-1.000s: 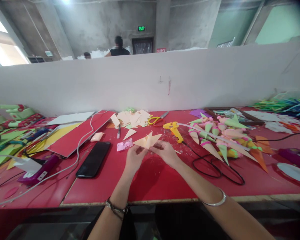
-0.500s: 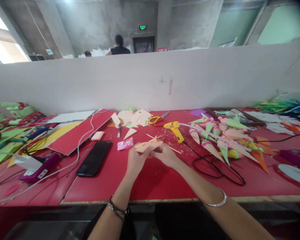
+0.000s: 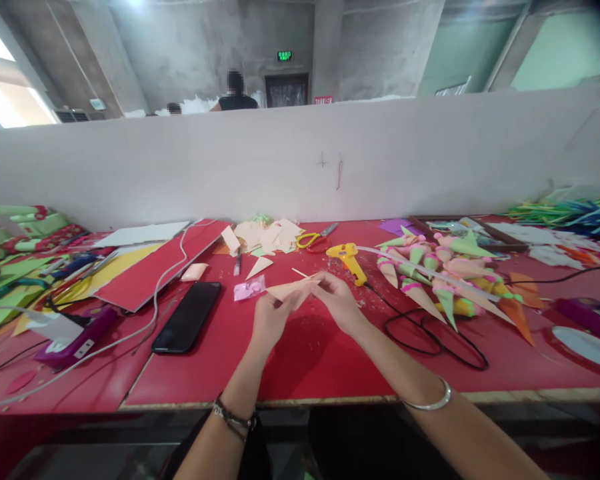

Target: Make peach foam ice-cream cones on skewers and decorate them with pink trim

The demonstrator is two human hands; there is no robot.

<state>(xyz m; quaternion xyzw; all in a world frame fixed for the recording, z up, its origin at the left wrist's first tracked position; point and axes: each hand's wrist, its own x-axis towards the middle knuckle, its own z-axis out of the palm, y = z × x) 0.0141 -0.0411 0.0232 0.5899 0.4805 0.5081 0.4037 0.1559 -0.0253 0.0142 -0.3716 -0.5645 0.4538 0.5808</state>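
Observation:
Between my two hands is a peach-coloured foam cone [image 3: 286, 289], lying roughly sideways with its point to the left. My left hand [image 3: 275, 317] grips it from below with the thumb against its side. My right hand [image 3: 336, 300] pinches its wider right end; the fingertips partly hide that end. A thin pale stick [image 3: 300, 273] shows just behind the cone. Close by on the right lies a yellow glue gun [image 3: 350, 261] with a long clear glue stick in its back. A small pink packet [image 3: 250, 288] sits left of my hands.
A black phone [image 3: 187, 319] lies on the red table [image 3: 320, 373] at left. Peach sheet pieces [image 3: 273, 235], yellow scissors [image 3: 316, 237] and a craft knife [image 3: 237, 262] are farther back. Finished-looking cones [image 3: 440, 267] pile at right, above a looped black cord [image 3: 430, 343]. A white partition [image 3: 260, 167] stands behind.
My hands have turned the peach piece so its side and point show, where its open, jagged edge faced up before. My right hand has shifted slightly up and right.

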